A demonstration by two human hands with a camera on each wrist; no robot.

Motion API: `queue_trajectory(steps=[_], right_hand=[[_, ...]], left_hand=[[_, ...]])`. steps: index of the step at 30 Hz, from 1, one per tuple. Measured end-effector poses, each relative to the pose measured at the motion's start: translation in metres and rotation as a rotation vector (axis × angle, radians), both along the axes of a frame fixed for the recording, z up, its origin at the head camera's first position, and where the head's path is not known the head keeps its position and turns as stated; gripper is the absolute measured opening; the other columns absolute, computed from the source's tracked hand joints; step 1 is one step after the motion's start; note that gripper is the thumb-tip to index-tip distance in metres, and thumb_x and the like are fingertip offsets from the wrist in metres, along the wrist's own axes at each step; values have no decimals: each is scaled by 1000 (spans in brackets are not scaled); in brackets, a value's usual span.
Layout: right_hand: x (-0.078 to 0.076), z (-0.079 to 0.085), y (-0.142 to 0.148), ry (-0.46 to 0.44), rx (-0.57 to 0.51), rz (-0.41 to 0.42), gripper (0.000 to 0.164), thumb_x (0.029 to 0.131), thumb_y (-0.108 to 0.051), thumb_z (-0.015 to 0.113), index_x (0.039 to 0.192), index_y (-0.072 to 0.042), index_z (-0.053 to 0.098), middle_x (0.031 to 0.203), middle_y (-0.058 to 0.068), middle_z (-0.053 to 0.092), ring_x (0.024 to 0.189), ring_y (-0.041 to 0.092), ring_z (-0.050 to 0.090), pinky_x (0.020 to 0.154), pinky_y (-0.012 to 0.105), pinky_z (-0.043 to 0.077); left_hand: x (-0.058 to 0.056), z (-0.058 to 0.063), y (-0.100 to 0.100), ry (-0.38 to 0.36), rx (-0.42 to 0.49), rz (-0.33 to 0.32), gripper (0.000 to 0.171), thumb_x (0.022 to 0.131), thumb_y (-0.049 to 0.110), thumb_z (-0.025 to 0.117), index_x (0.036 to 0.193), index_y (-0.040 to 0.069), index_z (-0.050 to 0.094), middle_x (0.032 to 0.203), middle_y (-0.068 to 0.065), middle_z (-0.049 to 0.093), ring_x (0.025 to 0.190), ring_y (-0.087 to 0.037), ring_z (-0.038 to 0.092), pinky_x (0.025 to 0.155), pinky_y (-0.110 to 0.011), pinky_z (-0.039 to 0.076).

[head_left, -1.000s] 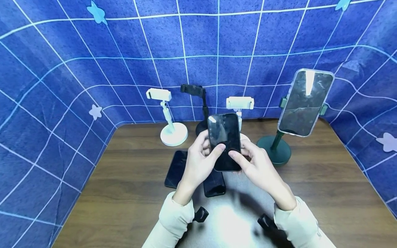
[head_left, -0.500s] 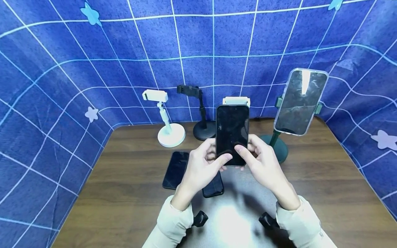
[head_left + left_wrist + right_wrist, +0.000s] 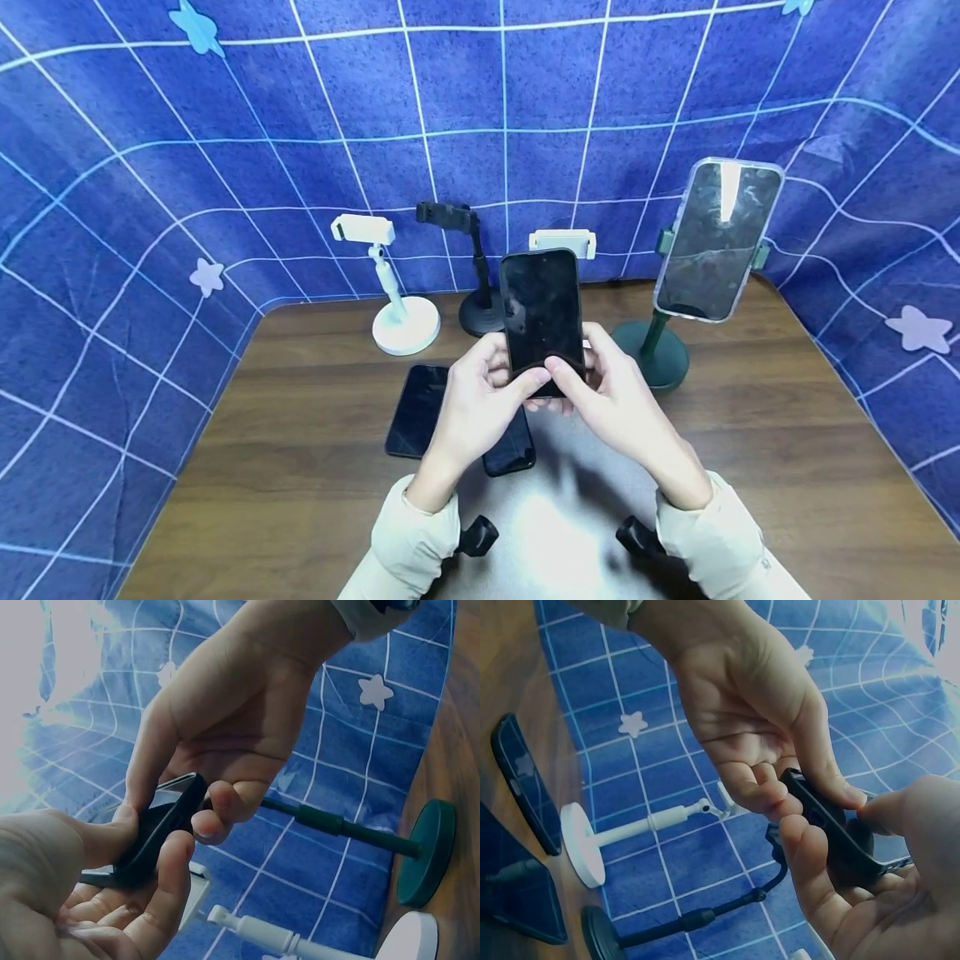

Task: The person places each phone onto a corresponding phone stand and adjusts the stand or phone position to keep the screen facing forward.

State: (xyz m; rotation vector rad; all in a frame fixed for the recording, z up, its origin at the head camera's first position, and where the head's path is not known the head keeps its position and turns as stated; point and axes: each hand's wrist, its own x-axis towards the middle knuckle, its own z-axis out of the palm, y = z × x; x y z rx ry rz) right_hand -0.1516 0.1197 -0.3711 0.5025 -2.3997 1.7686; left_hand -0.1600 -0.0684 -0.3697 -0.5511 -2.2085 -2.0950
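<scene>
Both hands hold a black smartphone (image 3: 542, 304) upright by its lower half, screen toward the head camera. The left hand (image 3: 480, 400) grips its left edge, thumb on the lower screen. From the other side the right hand (image 3: 618, 408) grips the right edge, its thumb also on the screen. Fingers of both hands curl behind the phone, as the left wrist view shows. Directly behind the phone in the head view is a white phone stand, its clamp (image 3: 562, 242) visible above the phone and its base mostly hidden.
A white stand (image 3: 406, 325) and a black stand (image 3: 480, 312) stand at the back left. At right, a green stand (image 3: 652, 362) bears a phone in a clear case (image 3: 718, 242). Two dark phones, one left (image 3: 415, 412) and one partly hidden (image 3: 510, 446), lie on the wooden table (image 3: 300, 467).
The held phone and both hands rise slightly; the phone shifts right, then back left. The thumbs now sit closer together low on the screen. The head view has shifted a little.
</scene>
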Motion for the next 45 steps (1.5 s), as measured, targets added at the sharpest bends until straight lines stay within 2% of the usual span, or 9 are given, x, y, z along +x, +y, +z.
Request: queue_trajectory(steps=[5, 12, 19, 26, 28, 31, 35, 40, 45], right_hand=[[2, 1, -2, 6, -11, 26, 27, 103, -19, 64, 126, -11, 53, 75, 6, 71, 57, 18, 65, 54, 31, 52], [8, 5, -3, 21, 26, 62, 34, 103, -20, 65, 133, -17, 50, 72, 1, 70, 59, 26, 66, 53, 33, 53], [14, 9, -2, 3, -9, 55, 28, 101, -17, 67, 125, -11, 52, 72, 5, 70, 58, 23, 67, 52, 32, 52], [17, 11, -2, -10, -53, 86, 28, 102, -13, 64, 125, -8, 48, 75, 9, 69, 59, 24, 65, 53, 32, 52], [19, 11, -2, -5, -79, 116, 30, 103, -10, 61, 128, -6, 45, 78, 12, 68, 60, 23, 65, 55, 33, 53], [21, 12, -3, 11, -106, 164, 32, 105, -8, 57, 132, -5, 41, 82, 16, 67, 61, 24, 65, 56, 33, 53], [22, 11, -4, 52, -117, 206, 33, 105, -5, 54, 135, -7, 40, 87, 17, 66, 61, 23, 65, 56, 33, 53], [21, 8, -5, 84, -121, 237, 50, 104, 1, 54, 149, -12, 35, 98, 18, 64, 62, 19, 66, 55, 34, 54], [20, 8, -4, 68, -66, 225, 63, 104, -2, 56, 157, -23, 29, 106, 18, 67, 62, 17, 66, 54, 34, 55]], left_hand=[[1, 3, -1, 10, 36, -4, 31, 89, 4, 79, 116, 1, 64, 98, -21, 75, 72, -15, 75, 64, -41, 63], [4, 8, -4, 44, 66, -11, 34, 87, -3, 78, 117, -1, 63, 99, -24, 73, 71, -15, 74, 62, -42, 62], [11, 12, -3, 24, 84, -29, 35, 88, -3, 78, 119, -1, 63, 100, -24, 72, 72, -14, 75, 62, -43, 62], [14, 14, -3, 10, 78, -39, 35, 89, 0, 78, 120, 2, 62, 102, -22, 72, 75, -15, 75, 62, -44, 62], [14, 14, -4, 32, 57, -32, 34, 89, 1, 78, 119, 2, 63, 100, -22, 73, 75, -13, 75, 63, -42, 62], [13, 14, -6, 82, 21, -3, 31, 89, 3, 78, 117, 3, 65, 97, -19, 75, 76, -11, 72, 66, -32, 61], [13, 16, -10, 144, 7, 51, 28, 90, 3, 78, 115, 2, 67, 90, -16, 73, 77, -9, 68, 70, -23, 56], [12, 19, -16, 167, 34, 97, 25, 94, 2, 72, 118, -2, 67, 90, -17, 71, 73, -9, 68, 68, -26, 59], [8, 19, -19, 180, 67, 115, 22, 96, -1, 67, 118, -6, 66, 90, -13, 68, 66, -9, 65, 63, -30, 59]])
